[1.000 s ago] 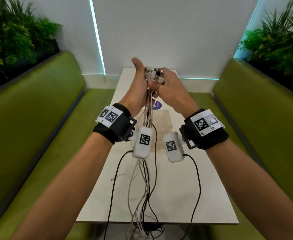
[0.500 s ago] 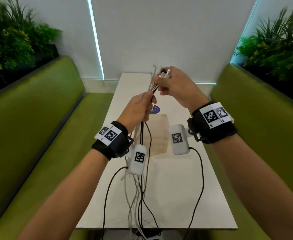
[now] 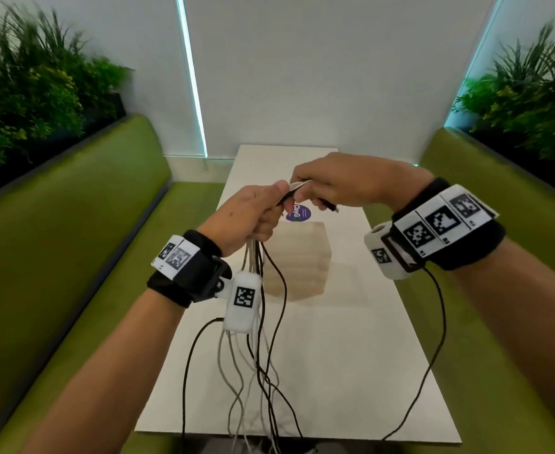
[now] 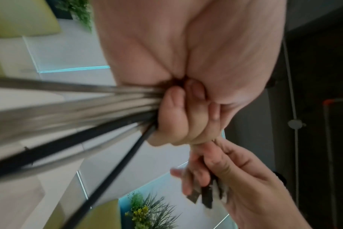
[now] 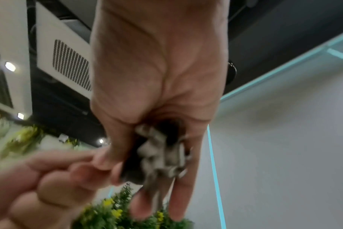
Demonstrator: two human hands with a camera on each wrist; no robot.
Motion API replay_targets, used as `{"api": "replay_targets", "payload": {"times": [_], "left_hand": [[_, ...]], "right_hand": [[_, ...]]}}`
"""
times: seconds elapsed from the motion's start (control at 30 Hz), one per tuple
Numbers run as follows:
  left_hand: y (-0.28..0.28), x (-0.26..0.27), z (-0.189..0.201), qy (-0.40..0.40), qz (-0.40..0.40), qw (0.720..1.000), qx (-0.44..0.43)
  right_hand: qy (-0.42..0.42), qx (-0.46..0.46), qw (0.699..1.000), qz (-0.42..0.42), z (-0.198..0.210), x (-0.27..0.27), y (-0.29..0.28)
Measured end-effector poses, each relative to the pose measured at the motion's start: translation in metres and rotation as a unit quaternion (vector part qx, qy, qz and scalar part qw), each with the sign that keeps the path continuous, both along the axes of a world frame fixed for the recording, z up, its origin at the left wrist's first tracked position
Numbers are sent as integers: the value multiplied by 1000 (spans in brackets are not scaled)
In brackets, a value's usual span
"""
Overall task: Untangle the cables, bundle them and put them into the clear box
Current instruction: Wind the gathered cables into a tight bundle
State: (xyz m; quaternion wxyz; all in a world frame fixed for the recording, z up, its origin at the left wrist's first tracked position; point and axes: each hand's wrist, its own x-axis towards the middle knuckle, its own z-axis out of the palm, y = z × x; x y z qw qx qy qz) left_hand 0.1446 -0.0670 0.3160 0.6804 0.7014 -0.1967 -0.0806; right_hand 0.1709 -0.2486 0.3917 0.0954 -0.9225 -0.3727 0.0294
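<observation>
Several white, grey and black cables [image 3: 259,348] hang in one bunch from my left hand [image 3: 253,213], whose fist grips the cables [image 4: 88,111] just below their ends. My right hand [image 3: 332,188] holds the plug ends [image 5: 159,153] bent over to the right, level with the left hand; one black plug [image 3: 330,207] sticks out under it. Both hands hover above the table. The clear box [image 3: 297,262] stands on the table [image 3: 351,371] right behind the hanging cables. The loose cable tails drop past the table's near edge.
Green benches [image 3: 73,257] run along both sides of the narrow white table. A round purple sticker [image 3: 299,213] lies on the table beyond the box. Plants stand behind each bench. Black leads from the wrist cameras trail across the tabletop.
Both hands have come down from chest height toward the table. The left hand slid down the bunch, and the right hand folded the plug ends over to the right.
</observation>
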Motion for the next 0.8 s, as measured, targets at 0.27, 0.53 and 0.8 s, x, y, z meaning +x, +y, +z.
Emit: {"api": "replay_targets", "payload": {"times": [0.27,0.53,0.8], "left_hand": [[-32,-19,-29,-97,50,992,-63],[-43,-20,-19,-47,173,962,-205],[-50,-15,-23,-44,313,910,-267]], "right_hand": [[-75,40,996,-18,31,-8,-7],[5,180,981,-78,4,-11,-9],[0,249,962,-111,-76,-33,33]]}}
